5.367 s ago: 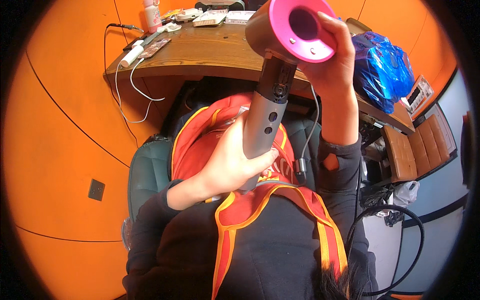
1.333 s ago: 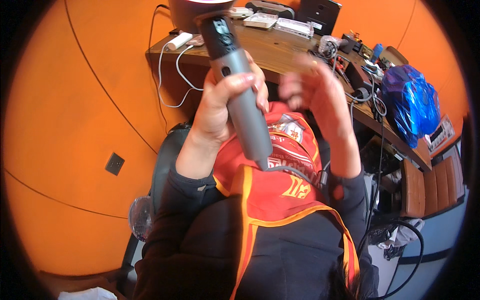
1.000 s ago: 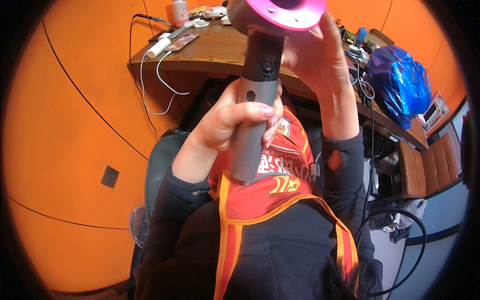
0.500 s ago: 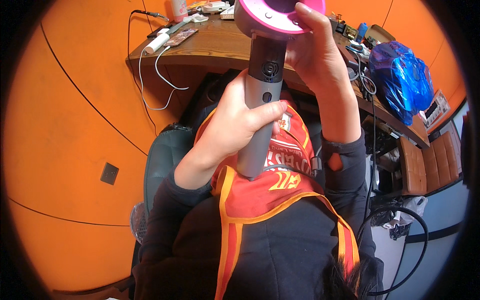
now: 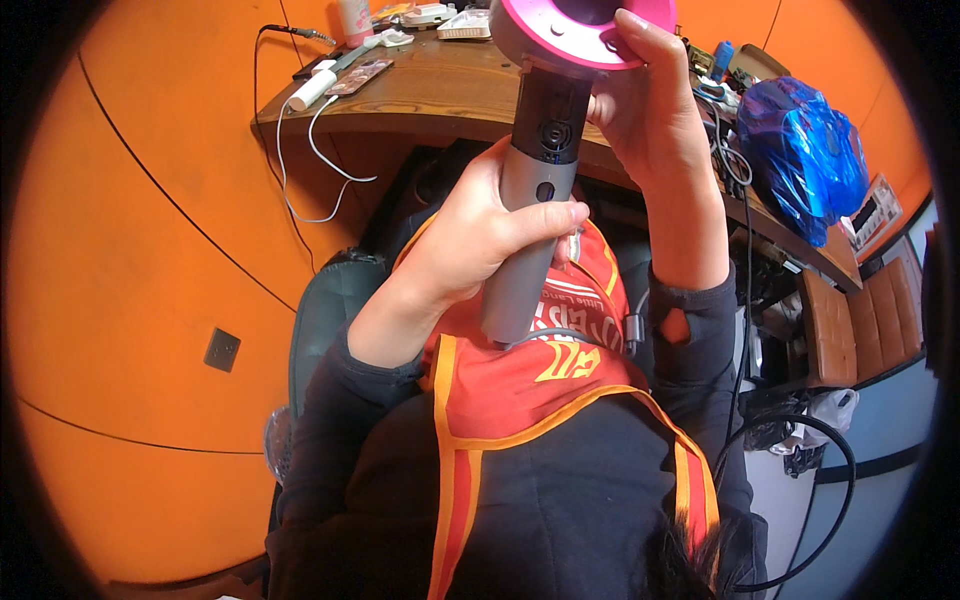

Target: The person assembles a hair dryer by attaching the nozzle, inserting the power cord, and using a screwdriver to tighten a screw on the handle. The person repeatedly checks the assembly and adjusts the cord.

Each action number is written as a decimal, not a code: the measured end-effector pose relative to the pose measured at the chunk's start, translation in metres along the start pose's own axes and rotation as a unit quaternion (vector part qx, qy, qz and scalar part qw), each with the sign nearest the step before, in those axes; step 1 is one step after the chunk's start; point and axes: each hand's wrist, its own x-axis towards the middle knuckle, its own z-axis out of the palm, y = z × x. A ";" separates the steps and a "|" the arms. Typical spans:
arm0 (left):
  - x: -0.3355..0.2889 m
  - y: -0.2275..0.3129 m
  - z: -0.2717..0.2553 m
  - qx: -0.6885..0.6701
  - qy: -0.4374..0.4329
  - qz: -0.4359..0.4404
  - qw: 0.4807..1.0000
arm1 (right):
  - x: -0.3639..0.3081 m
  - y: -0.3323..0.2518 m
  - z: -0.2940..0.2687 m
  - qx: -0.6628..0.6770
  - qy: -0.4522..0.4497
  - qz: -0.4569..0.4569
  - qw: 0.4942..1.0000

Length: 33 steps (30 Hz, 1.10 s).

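Grey hair dryer [image 5: 535, 190] now raised slightly higher; left hand [image 5: 480, 235] still wraps its handle, right hand [image 5: 650, 105] grips its pink-rimmed head above the wooden bench [image 5: 420, 90].

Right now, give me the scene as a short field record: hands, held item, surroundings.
left hand: wrapped around the grey handle of the hair dryer
right hand: gripping the pink-rimmed head of the hair dryer
dryer pose: handle near upright, head at the top edge
wooden desk: behind, with white cables and small items
blue plastic bag: on the desk, right
wall: orange
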 end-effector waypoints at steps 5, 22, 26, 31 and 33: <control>-0.009 -0.012 0.002 0.017 0.005 -0.065 0.998 | 0.008 -0.006 -0.005 -0.011 0.051 -0.030 0.998; -0.019 -0.024 0.012 0.118 0.078 -0.020 0.990 | 0.008 0.000 -0.009 -0.031 0.064 -0.067 0.995; -0.018 -0.023 0.005 0.005 -0.016 -0.052 0.999 | 0.009 -0.006 -0.003 -0.037 0.045 -0.098 0.993; -0.020 -0.025 0.003 -0.061 -0.061 -0.074 0.993 | 0.013 -0.008 0.001 -0.063 -0.004 -0.158 0.985; -0.021 -0.027 0.005 -0.060 -0.064 -0.069 0.994 | 0.014 -0.011 0.000 -0.040 -0.035 -0.140 0.989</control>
